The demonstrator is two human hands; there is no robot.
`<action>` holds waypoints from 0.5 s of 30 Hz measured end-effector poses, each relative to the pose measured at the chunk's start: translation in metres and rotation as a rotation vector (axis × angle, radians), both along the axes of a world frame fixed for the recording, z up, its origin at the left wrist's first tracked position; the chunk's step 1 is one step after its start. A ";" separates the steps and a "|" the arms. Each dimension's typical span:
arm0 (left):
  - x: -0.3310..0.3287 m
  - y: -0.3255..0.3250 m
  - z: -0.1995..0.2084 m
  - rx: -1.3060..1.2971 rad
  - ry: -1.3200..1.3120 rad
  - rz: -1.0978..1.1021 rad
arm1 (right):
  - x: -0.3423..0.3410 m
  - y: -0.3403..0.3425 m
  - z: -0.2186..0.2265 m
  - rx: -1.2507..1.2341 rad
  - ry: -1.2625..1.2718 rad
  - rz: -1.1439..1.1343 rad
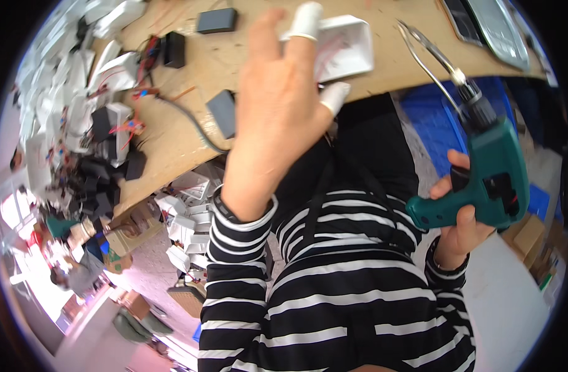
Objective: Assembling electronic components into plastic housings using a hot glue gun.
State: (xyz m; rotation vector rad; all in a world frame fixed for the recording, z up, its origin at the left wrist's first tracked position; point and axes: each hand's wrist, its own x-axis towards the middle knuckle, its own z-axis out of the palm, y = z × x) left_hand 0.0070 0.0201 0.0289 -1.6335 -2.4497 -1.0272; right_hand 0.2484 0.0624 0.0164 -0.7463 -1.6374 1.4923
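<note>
My left hand [281, 105] is over the table's near edge, fingers spread, with white finger cots on the thumb and one finger. Just right of it, a white plastic casing [356, 53] lies on the tabletop with thin reddish wires inside. The hand is slightly blurred and hides the casing's left side, so contact is unclear. My right hand [464, 226] is wrapped round the handle of a green soldering gun [498, 158] with a black trigger. Its metal tip and curved feed tube point up and left, over the table's edge.
On the wooden table [172, 133] lie dark grey blocks [217, 21], a black block [173, 49] and a grey cable [194, 121]. White casings and wired parts [79, 124] heap at the left. A phone-like device [462, 22] lies at the far right; blue crates [429, 118] stand below.
</note>
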 end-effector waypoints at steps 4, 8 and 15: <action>-0.013 -0.018 -0.024 0.180 -0.024 -0.059 | 0.006 -0.006 -0.008 -0.070 0.046 0.005; -0.040 -0.064 -0.002 0.588 -0.445 0.021 | 0.009 0.000 -0.009 0.087 0.088 0.035; -0.119 -0.202 0.079 1.263 -0.741 0.093 | -0.005 0.006 -0.005 0.011 0.113 0.112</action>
